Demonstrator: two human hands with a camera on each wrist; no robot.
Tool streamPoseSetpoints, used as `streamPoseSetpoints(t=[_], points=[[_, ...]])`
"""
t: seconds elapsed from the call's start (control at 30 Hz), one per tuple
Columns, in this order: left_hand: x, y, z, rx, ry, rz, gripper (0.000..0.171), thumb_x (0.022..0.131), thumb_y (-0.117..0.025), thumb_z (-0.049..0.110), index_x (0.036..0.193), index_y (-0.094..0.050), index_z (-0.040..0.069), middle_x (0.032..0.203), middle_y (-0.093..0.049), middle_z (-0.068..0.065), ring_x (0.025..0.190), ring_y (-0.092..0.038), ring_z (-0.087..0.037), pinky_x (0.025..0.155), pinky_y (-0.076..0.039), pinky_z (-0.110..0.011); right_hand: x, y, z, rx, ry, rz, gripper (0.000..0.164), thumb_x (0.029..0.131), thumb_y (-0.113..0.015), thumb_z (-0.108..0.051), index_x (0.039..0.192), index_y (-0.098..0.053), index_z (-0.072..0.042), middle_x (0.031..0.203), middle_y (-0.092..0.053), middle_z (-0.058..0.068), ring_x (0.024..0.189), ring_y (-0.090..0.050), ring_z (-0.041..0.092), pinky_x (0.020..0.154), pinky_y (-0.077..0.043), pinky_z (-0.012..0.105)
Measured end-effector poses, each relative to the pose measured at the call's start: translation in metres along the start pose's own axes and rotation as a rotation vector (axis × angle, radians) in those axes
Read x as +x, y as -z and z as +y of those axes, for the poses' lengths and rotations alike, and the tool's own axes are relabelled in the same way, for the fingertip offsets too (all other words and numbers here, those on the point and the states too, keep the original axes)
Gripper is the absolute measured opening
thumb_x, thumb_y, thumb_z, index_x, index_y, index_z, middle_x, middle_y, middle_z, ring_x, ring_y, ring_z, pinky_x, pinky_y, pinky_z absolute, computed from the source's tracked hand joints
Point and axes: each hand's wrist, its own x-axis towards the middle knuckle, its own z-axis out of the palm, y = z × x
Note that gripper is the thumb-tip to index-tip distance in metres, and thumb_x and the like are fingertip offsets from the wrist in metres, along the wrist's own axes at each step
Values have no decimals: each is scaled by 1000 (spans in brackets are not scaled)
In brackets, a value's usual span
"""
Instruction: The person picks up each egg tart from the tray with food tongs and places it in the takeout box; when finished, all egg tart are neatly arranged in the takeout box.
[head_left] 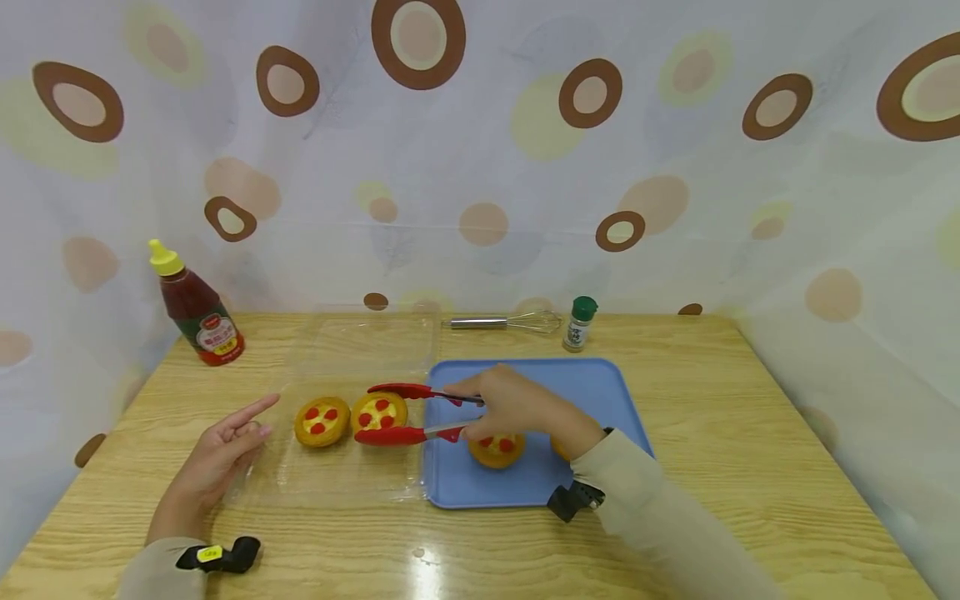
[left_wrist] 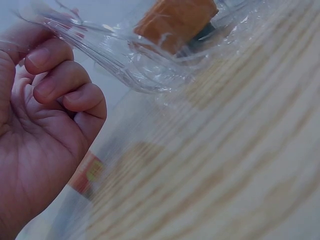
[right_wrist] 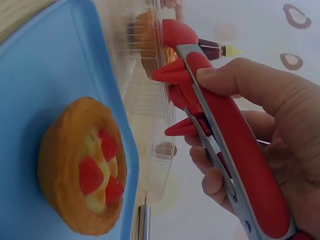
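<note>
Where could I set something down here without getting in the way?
The table right of the blue tray is bare up to the patterned cloth. There's also open tabletop between the sauce bottle and the left hand. It's crowded at the clear box, where the red tongs reach a tart, and over the tray, where the right hand is.

The right hand (right_wrist: 295, 120) grips a pair of red-handled tongs (right_wrist: 235, 145), thumb along the red handle and fingers curled beneath. A tart (right_wrist: 82, 170) topped with red pieces sits on a blue tray (right_wrist: 55, 55). Just off the tray's left edge I see a clear plastic container (right_wrist: 142, 102) holding more pastry (right_wrist: 148, 47), near the tongs' red heads. Farther off stands a yellow-capped bottle (right_wrist: 211, 50) before a patterned cloth (right_wrist: 280, 32).
</note>
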Motion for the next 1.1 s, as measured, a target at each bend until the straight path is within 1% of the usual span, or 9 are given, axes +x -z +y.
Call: streamPoseSetpoints(t=[0.03, 0.13, 0.2, 0.3, 0.47, 0.53, 0.6, 0.73, 1.1], points=[[0, 0, 0, -1, 3, 0, 46, 97, -45, -2, 126, -60, 30, 65, -24, -2, 58, -21, -21, 57, -19, -34, 2, -1, -1, -10, -1, -2, 58, 79, -74, -19, 132, -55, -4, 122, -61, 11, 44, -29, 6, 48, -29, 20], [0, 0, 1, -6, 13, -1, 46, 98, -45, -2, 126, -60, 31, 66, -24, -2, 58, -21, -20, 58, -19, -34, 5, -1, -5, -35, -5, -8, 56, 80, -74, -18, 131, -56, -3, 120, -63, 12, 45, -32, 5, 49, -30, 20], [1, 0, 1, -5, 16, -3, 46, 98, -45, -2, 126, -60, 31, 66, -24, -2, 57, -22, -20, 58, -19, -34, 7, -1, -7, -52, -9, -17, 56, 80, -73, -17, 131, -55, -2, 117, -64, 13, 44, -26, 8, 48, -28, 21], [1, -1, 1, -3, 15, -6, 46, 98, -45, -2, 125, -60, 31, 66, -23, -2, 57, -22, -20, 58, -19, -34, 9, 0, -9, -63, -23, -25, 57, 80, -73, -16, 131, -55, -1, 112, -66, 14, 46, -28, 8, 48, -27, 20], [2, -1, 0, 2, 8, -8, 46, 97, -44, -3, 126, -60, 31, 65, -23, -2, 57, -22, -20, 58, -19, -34, 14, 0, -12, -87, -50, -43, 57, 79, -71, -16, 132, -55, -2, 88, -66, 10, 44, -25, 8, 46, -25, 20], [1, 0, 0, 5, 4, -6, 47, 97, -44, -3, 126, -59, 31, 65, -23, -2, 56, -21, -20, 57, -19, -34, 16, 0, -13, -92, -69, -53, 57, 80, -71, -17, 133, -54, -4, 84, -65, 9, 41, -24, 8, 45, -26, 20], [1, 0, 1, 6, 3, -5, 47, 97, -44, -4, 126, -59, 31, 65, -23, -2, 56, -21, -20, 58, -19, -34, 18, -1, -15, -99, -85, -59, 57, 80, -71, -18, 133, -54, -6, 89, -66, 9, 40, -26, 8, 45, -28, 20], [0, 0, 1, 0, 9, -4, 47, 97, -44, -3, 126, -59, 31, 65, -23, -2, 57, -21, -20, 58, -19, -33, 22, -2, -17, -106, -121, -68, 58, 80, -73, -19, 134, -54, -8, 110, -65, 10, 39, -33, 8, 46, -34, 19], [0, -1, 3, 1, 14, -4, 46, 97, -45, -3, 125, -59, 31, 65, -23, -2, 56, -21, -20, 57, -19, -34, 26, 0, -24, -132, -145, -87, 62, 79, -77, -22, 134, -54, -7, 110, -66, 11, 48, -38, 9, 48, -36, 20]])
